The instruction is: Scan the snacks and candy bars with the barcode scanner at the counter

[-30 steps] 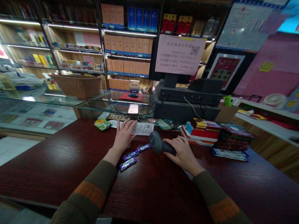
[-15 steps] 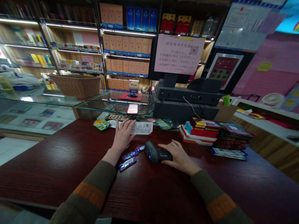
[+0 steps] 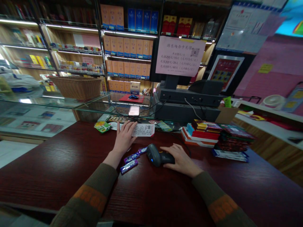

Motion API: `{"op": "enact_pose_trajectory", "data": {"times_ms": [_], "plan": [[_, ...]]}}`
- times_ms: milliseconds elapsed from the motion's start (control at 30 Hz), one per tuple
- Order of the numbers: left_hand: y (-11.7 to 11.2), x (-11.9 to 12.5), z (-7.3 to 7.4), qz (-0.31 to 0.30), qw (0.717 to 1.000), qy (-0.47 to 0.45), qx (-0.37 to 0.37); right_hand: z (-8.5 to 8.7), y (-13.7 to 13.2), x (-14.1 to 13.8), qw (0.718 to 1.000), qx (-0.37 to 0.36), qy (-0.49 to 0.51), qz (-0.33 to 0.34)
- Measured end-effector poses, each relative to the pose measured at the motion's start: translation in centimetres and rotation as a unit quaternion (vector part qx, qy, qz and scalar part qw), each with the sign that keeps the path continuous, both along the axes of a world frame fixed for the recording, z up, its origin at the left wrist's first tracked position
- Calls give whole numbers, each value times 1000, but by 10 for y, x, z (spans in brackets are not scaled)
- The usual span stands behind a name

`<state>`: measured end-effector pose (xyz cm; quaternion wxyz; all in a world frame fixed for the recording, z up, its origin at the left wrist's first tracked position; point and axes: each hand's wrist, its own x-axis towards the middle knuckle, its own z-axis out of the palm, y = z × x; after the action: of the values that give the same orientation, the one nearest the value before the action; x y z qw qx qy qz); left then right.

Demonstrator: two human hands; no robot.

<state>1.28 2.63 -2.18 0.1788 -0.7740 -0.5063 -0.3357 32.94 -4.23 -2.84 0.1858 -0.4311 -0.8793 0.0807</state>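
Note:
My left hand lies flat with its fingers stretched out on a white paper slip with barcodes on the dark red wooden counter. My right hand is wrapped round the handle of a grey barcode scanner, which rests on the counter with its head pointing left. Three purple wrapped sticks lie between my hands, just left of the scanner's head.
Stacks of flat colourful packets sit to the right. A black till with a pink notice stands behind. A glass case carries a wicker basket. A green packet lies at the counter's back edge.
My right hand has lowered the scanner from a raised tilt onto the counter, its head now nearer the purple sticks. My left hand stays on the slip.

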Motion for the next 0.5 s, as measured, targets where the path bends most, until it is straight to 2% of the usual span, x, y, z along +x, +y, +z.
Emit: {"op": "enact_pose_trajectory", "data": {"times_ms": [200,400,500], "plan": [[-1,1,2,-7,1000,-6,-1,7,5,2,997,-32,71,-24],[-2,4,3,-18,1000,-8,5,10,28,-3,971,7,206,-124],[-3,6,4,-21,1000,-8,6,10,42,-7,954,4,258,-156]]}}
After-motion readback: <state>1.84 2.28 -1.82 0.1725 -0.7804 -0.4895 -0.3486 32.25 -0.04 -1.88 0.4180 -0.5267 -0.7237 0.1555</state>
